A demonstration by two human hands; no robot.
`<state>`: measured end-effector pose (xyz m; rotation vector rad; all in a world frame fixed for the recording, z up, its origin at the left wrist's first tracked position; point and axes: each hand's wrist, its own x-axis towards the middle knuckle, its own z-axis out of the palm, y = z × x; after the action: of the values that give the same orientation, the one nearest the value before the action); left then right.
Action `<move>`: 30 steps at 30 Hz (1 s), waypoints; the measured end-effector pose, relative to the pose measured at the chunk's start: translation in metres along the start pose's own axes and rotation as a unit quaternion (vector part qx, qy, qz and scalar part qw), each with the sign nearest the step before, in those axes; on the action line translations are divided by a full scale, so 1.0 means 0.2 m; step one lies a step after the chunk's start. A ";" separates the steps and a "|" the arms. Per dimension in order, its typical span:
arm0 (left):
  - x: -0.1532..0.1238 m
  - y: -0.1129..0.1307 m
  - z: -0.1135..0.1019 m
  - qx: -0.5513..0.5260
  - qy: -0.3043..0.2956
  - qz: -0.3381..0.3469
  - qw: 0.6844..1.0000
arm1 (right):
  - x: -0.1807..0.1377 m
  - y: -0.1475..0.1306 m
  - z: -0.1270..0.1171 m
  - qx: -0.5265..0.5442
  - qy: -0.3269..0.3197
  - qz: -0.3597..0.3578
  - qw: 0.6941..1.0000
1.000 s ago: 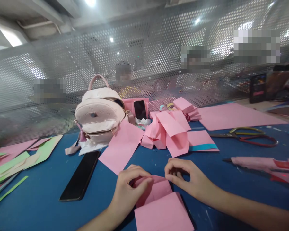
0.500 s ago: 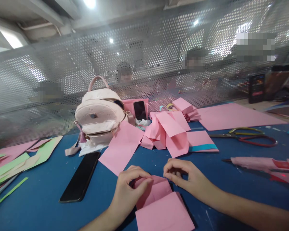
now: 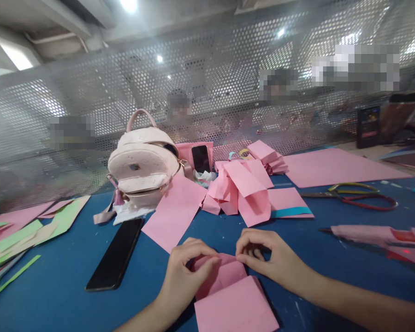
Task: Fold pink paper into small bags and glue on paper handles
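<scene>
A folded pink paper lies at the front of the table, its lower panel flat and its upper flap raised. My left hand pinches the left part of that flap between thumb and fingers. At the flap's upper right corner, my right hand is closed, with thumb and forefinger pinched at the paper's edge. Its other fingers curl inward. Just beyond both hands lie a flat pink sheet and a heap of folded pink paper strips.
To the right are scissors and a pink glue gun. A black phone lies left of my hands, with a pale backpack behind it. Green and pink papers cover the far left. A perforated metal screen closes the back.
My right hand has shifted slightly down and closed its fingertips at the paper's upper right corner. My left hand stays in place on the flap.
</scene>
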<state>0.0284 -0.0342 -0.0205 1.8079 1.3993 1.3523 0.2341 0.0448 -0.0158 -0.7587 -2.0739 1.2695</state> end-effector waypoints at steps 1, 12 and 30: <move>0.00 0.00 0.00 0.001 0.000 0.004 1.000 | 0.00 0.00 0.00 -0.001 0.001 0.001 1.000; 0.00 0.00 0.00 0.007 0.006 0.005 1.000 | 0.01 0.04 -0.01 0.083 -0.040 0.026 0.995; -0.01 -0.01 0.00 -0.002 -0.004 -0.015 1.000 | 0.00 0.03 -0.01 0.100 -0.013 0.027 0.995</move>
<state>0.0277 -0.0351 -0.0219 1.7809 1.4131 1.3311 0.2353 0.0482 -0.0199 -0.7143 -1.9213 1.4983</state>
